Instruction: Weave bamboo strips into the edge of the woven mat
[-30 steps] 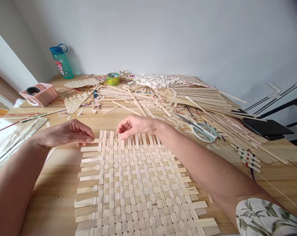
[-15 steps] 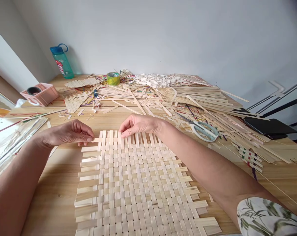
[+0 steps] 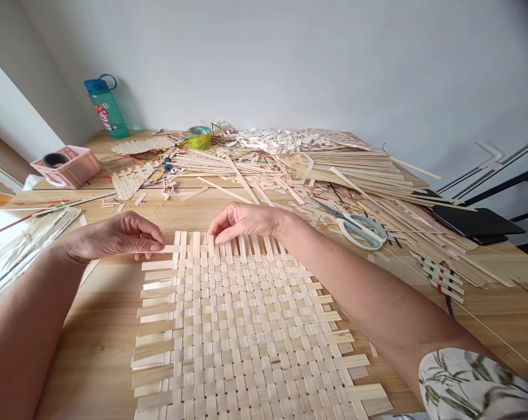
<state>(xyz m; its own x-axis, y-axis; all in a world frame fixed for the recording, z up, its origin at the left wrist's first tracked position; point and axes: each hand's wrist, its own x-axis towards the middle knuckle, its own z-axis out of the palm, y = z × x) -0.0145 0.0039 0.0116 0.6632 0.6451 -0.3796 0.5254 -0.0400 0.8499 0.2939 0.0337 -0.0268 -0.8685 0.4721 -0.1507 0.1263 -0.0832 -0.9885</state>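
A woven mat (image 3: 250, 326) of flat pale wooden strips lies on the table in front of me, with loose strip ends sticking out along its sides and far edge. At its far left corner, my left hand (image 3: 123, 236) pinches the left end of a crosswise wooden strip (image 3: 172, 248). That strip passes among the upright ends of the mat. My right hand (image 3: 246, 223) is closed at the far edge, thumb and fingers on one of the upright strip ends. The fingertips of the right hand are partly hidden behind the strips.
White-handled scissors (image 3: 360, 231) lie to the right, beside loose strips (image 3: 351, 172). At the back stand a teal bottle (image 3: 108, 114), a pink basket (image 3: 71, 169) and a roll of yellow-green tape (image 3: 199, 138). A black flat object (image 3: 467, 223) sits at the right edge.
The whole view has shifted slightly, so things sit a little further left. Both hands keep the same hold on the strips, with almost no movement against the mat.
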